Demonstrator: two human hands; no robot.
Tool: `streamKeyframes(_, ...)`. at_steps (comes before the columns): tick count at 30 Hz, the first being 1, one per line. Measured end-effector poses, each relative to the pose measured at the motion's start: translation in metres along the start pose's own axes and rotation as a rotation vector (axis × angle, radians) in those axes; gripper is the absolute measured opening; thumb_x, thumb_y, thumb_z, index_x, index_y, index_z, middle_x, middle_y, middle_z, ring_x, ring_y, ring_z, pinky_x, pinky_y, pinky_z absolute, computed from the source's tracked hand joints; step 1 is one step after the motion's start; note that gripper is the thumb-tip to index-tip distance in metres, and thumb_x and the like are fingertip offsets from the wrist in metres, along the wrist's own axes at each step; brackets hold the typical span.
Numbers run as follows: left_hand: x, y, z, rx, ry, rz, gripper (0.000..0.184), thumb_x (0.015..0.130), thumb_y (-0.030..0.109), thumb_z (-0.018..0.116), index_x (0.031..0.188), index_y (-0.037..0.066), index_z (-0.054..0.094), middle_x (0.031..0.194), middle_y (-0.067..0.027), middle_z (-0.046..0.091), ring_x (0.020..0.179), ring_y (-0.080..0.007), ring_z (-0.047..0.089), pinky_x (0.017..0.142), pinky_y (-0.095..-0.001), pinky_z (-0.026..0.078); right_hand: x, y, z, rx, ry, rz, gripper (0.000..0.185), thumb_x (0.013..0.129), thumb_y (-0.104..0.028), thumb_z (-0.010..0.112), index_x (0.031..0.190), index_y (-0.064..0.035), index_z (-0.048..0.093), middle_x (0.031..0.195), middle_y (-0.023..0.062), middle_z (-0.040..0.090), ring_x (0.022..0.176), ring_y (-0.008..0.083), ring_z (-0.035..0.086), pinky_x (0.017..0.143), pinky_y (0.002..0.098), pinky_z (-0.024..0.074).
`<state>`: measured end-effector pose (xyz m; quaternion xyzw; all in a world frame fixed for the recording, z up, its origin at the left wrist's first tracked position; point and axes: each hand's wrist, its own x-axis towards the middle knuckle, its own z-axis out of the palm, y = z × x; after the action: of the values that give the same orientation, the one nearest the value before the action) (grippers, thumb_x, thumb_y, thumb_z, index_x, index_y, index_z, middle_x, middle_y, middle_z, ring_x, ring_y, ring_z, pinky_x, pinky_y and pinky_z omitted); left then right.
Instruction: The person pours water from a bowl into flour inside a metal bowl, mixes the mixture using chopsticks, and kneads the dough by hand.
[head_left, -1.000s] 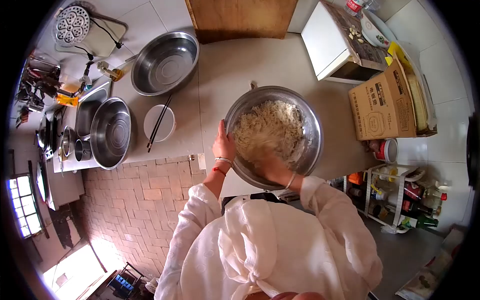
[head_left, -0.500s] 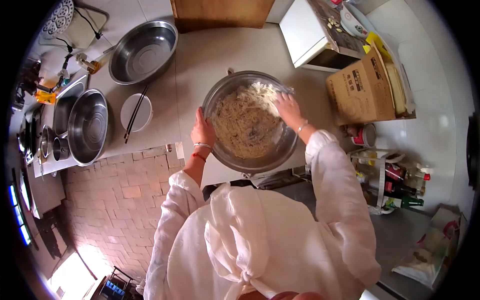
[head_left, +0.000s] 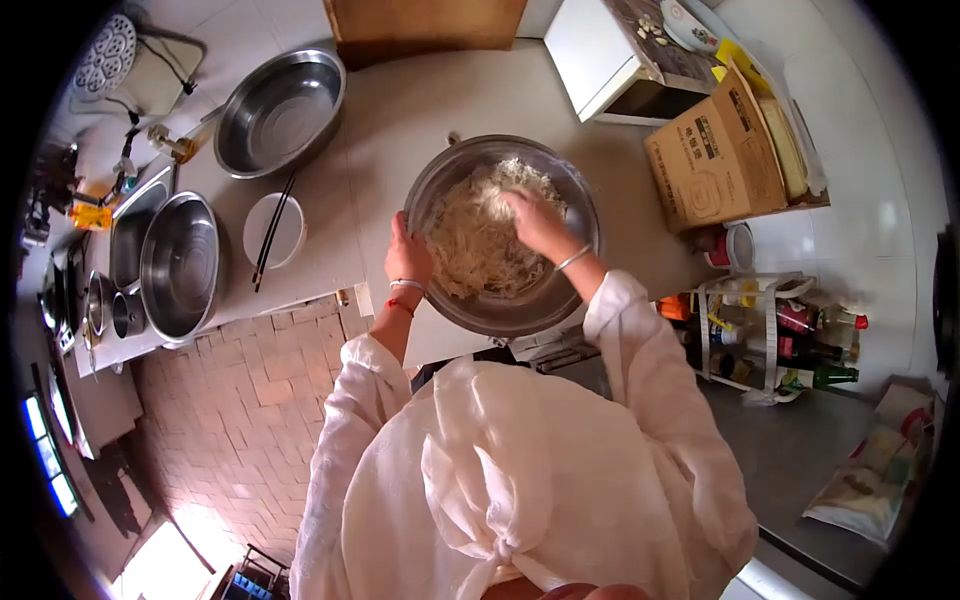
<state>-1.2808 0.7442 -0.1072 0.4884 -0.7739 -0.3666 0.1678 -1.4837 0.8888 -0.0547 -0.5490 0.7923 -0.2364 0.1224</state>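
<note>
A wide steel basin (head_left: 580, 185) stands on the counter in front of me, with a crumbly, pale flour mixture (head_left: 475, 245) inside. My left hand (head_left: 407, 258) grips the basin's left rim. Inside the basin, my right hand (head_left: 540, 225) has its fingers curled into the upper middle of the mixture, with loose pale shreds around them. The fingertips are partly hidden in the mixture. Left of the basin, a white bowl (head_left: 290, 235) has a pair of dark chopsticks (head_left: 268, 240) lying across it.
Two more steel basins, one at the back (head_left: 280, 115) and one near the sink (head_left: 180, 265), stand to the left. A cardboard box (head_left: 690, 160) sits on the right, above a white rack (head_left: 770, 335) of bottles. A wooden board (head_left: 425, 25) leans at the back.
My right hand has moved left from the basin's right side into the middle of the mixture. The whiter flour is more spread through it. My left hand stays on the rim.
</note>
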Motion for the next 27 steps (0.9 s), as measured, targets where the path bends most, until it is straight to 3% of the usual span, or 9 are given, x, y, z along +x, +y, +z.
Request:
streamKeyframes(3,0.003,-0.005,0.006,-0.013,0.003,0.000,0.046,0.090,0.018,0.050,0.134,0.012,0.037,0.112,-0.0222,0.062,0.096,-0.0441,0.059,0.080,-0.0513,0.048,0.007,0.055,0.002,-0.308,-0.027,0.190,0.050,0.075,0.002,0.056,0.124,-0.0001,0.050,0.130,0.0159,0.046,0.121,0.0340,0.043,0.098,0.0400,0.0427)
streamKeyframes(7,-0.004,0.006,-0.009,-0.021,-0.060,-0.027,0.048,0.090,0.017,0.050,0.136,0.012,0.037,0.114,-0.0228,0.062,0.099,-0.0440,0.059,0.082,-0.0497,0.048,-0.040,0.018,0.065,-0.388,-0.301,0.303,0.069,0.081,-0.029,0.068,0.138,-0.0012,0.040,0.156,0.0214,-0.002,0.138,0.0532,0.007,0.103,0.0696,0.0223)
streamKeyframes(9,-0.012,-0.004,-0.014,-0.013,-0.021,0.039,0.049,0.090,0.017,0.050,0.137,0.012,0.037,0.116,-0.0226,0.061,0.100,-0.0447,0.059,0.084,-0.0493,0.047,-0.052,-0.029,0.028,-0.150,-0.574,0.269,0.063,0.081,-0.030,0.070,0.134,-0.0050,0.048,0.155,0.0235,0.007,0.142,0.0472,0.003,0.109,0.0631,0.0203)
streamKeyframes(11,-0.013,-0.020,-0.016,0.003,0.028,0.124,0.050,0.090,0.017,0.050,0.137,0.011,0.037,0.119,-0.0225,0.060,0.102,-0.0450,0.058,0.085,-0.0486,0.047,-0.076,-0.018,0.022,0.238,-0.079,-0.048,0.043,0.082,-0.018,0.069,0.120,-0.0016,0.060,0.140,0.0261,0.039,0.126,0.0366,0.047,0.099,0.0503,0.0431)
streamKeyframes(13,-0.018,-0.029,-0.013,0.014,0.095,0.204,0.051,0.089,0.016,0.050,0.138,0.009,0.037,0.122,-0.0225,0.058,0.105,-0.0448,0.057,0.087,-0.0477,0.047,-0.074,0.002,-0.002,0.623,0.117,0.092,0.037,0.087,-0.019,0.067,0.120,-0.0025,0.060,0.122,0.0208,0.058,0.099,0.0246,0.066,0.082,0.0373,0.0558)
streamKeyframes(15,-0.021,-0.016,-0.019,0.087,0.026,0.070,0.053,0.088,0.016,0.051,0.138,0.008,0.037,0.125,-0.0227,0.056,0.108,-0.0441,0.056,0.089,-0.0466,0.046,-0.076,0.039,-0.018,0.959,0.423,0.265,0.023,0.096,-0.018,0.055,0.110,-0.0023,0.064,0.092,0.0091,0.070,0.079,0.0145,0.068,0.069,0.0247,0.0581)
streamKeyframes(17,-0.020,-0.008,-0.018,0.117,0.011,0.027,0.054,0.088,0.015,0.051,0.139,0.006,0.036,0.128,-0.0232,0.054,0.110,-0.0436,0.055,0.091,-0.0458,0.045,-0.082,0.069,-0.045,1.083,0.652,0.471,0.019,0.096,-0.016,0.054,0.103,-0.0010,0.065,0.090,0.0089,0.069,0.075,0.0129,0.066,0.065,0.0232,0.0568)
streamKeyframes(24,-0.016,-0.032,-0.005,0.097,0.108,0.129,0.054,0.088,0.012,0.052,0.139,0.003,0.036,0.128,-0.0232,0.054,0.111,-0.0411,0.056,0.093,-0.0438,0.045,-0.073,0.231,-0.004,0.730,0.664,0.789,0.017,0.089,-0.016,0.062,0.091,0.0007,0.068,0.083,0.0120,0.068,0.072,0.0173,0.066,0.060,0.0280,0.0507)
streamKeyframes(27,-0.015,-0.037,-0.005,0.075,0.096,0.117,0.054,0.089,0.013,0.053,0.138,0.002,0.036,0.128,-0.0240,0.054,0.113,-0.0404,0.055,0.095,-0.0425,0.044,-0.055,0.251,0.002,0.064,0.677,0.601,0.019,0.083,-0.017,0.066,0.090,0.0004,0.067,0.083,0.0176,0.068,0.073,0.0282,0.066,0.064,0.0363,0.0512)
